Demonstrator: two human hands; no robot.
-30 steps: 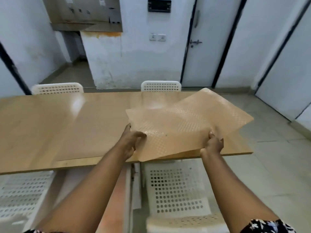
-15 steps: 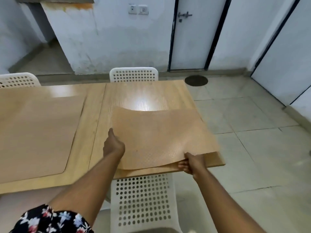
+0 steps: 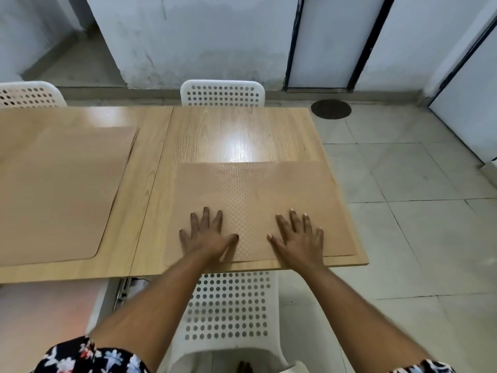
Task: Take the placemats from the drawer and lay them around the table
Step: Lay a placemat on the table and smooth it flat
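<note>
A tan textured placemat (image 3: 255, 192) lies flat on the near right part of the wooden table (image 3: 242, 130), its front edge close to the table's edge. My left hand (image 3: 205, 235) presses palm-down on its near left area, fingers spread. My right hand (image 3: 298, 236) lies flat on its near right area, fingers apart too. Neither hand grips anything. A second placemat (image 3: 59, 189) rests flat on the left part of the table.
A white perforated chair (image 3: 228, 313) stands tucked under the table right in front of me. Two more white chairs (image 3: 222, 92) (image 3: 29, 94) stand at the far side. A drawer rail (image 3: 122, 289) shows under the table edge. Tiled floor (image 3: 416, 211) spreads to the right.
The placemat was held up by both hands, then lowered onto the table. Both hands have let go of its edge and now rest flat on top of it.
</note>
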